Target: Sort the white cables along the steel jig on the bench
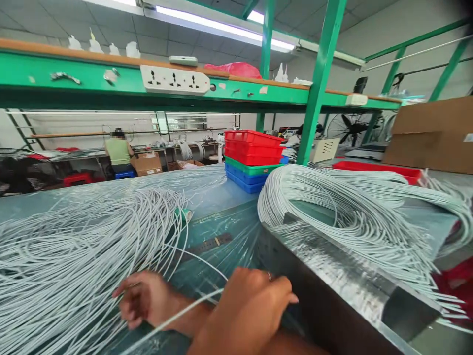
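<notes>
My arms cross in front of me. My left hand (247, 305), right of centre, has its fingers curled closed with a ring on one. A white wire (185, 310) runs up from the bottom edge into this hand, and a thinner strand reaches it from the left pile. Behind it my right forearm passes leftward. My right hand (146, 298) hovers at the edge of a big loose pile of white wires (88, 246), fingers loosely bent and apart, with nothing visible in them. Beside my left hand stands a metal channel-shaped block (332, 266).
A thick coil of white wires (295, 192) lies behind and over the metal block. A steel ruler (210, 244) and a green roll (183, 214) rest on the plastic-covered table (207, 197). Stacked trays (253, 148) stand under a green shelf (111, 88). A person (118, 150) sits far left.
</notes>
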The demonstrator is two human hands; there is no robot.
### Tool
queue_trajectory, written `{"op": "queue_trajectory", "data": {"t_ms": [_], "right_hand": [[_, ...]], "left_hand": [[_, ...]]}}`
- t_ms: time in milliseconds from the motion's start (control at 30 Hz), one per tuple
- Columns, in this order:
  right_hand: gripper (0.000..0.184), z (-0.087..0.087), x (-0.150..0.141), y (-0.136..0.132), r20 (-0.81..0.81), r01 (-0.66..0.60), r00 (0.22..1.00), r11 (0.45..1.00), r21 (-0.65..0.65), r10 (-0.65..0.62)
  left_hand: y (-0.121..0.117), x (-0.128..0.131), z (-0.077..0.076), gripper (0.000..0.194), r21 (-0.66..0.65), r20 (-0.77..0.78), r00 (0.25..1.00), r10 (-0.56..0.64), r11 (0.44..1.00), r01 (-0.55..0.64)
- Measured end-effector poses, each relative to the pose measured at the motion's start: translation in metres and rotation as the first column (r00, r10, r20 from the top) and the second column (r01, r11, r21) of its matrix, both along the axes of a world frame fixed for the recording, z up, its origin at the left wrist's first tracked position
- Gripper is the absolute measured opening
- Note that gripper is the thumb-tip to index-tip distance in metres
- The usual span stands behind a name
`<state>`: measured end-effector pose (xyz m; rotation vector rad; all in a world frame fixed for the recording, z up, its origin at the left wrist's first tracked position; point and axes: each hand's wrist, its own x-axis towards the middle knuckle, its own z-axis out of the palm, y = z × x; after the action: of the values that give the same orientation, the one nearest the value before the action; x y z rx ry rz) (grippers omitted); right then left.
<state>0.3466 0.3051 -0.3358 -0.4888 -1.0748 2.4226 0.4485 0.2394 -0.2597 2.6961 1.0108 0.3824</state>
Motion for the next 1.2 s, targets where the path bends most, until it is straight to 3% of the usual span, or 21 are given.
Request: {"op": "queue_trajectory", "data": {"t_ms": [67, 167, 267, 400, 533, 700, 900, 1200], "right_hand": [[0.034, -0.004, -0.005, -0.003, 0.046, -0.094, 0.995, 0.994, 0.055, 0.091], [0.037, -0.008, -0.011, -0.002, 0.06, -0.108, 0.993, 0.985, 0.134, 0.101], [0.037, -0.012, -0.012, 0.002, 0.025, -0.137, 0.991, 0.979, 0.151, 0.135], [0.035, -0.016, -0.012, 0.005, -0.02, -0.131, 0.991, 0.978, 0.162, 0.136], [0.038, -0.02, -0.017, 0.009, 0.057, -0.175, 0.984, 0.979, 0.105, 0.17], [0.039, -0.023, -0.024, 0.016, 0.083, -0.2, 0.977, 0.978, 0.065, 0.195], [0.029, -0.02, -0.022, 0.018, 0.077, -0.217, 0.974, 0.974, 0.071, 0.212], [0.039, -0.018, -0.016, 0.009, 0.062, -0.153, 0.987, 0.981, 0.123, 0.146]], "left_hand": [[-0.01, 0.017, -0.011, 0.023, -0.065, -0.102, 0.994, 0.033, 0.997, -0.04], [-0.018, 0.031, -0.021, 0.032, -0.174, -0.117, 0.986, 0.118, 0.975, -0.138], [-0.017, 0.035, -0.022, 0.036, -0.209, -0.079, 0.977, 0.196, 0.955, -0.208], [-0.014, 0.035, -0.022, 0.035, -0.232, -0.085, 0.974, 0.212, 0.946, -0.226], [-0.015, 0.034, -0.023, 0.037, -0.232, -0.093, 0.962, 0.256, 0.934, -0.271], [-0.013, 0.034, -0.023, 0.038, -0.23, -0.065, 0.974, 0.216, 0.947, -0.225], [-0.012, 0.033, -0.022, 0.033, -0.201, -0.016, 0.978, 0.21, 0.957, -0.209], [-0.013, 0.032, -0.02, 0.029, -0.174, -0.05, 0.981, 0.189, 0.965, -0.195]]}}
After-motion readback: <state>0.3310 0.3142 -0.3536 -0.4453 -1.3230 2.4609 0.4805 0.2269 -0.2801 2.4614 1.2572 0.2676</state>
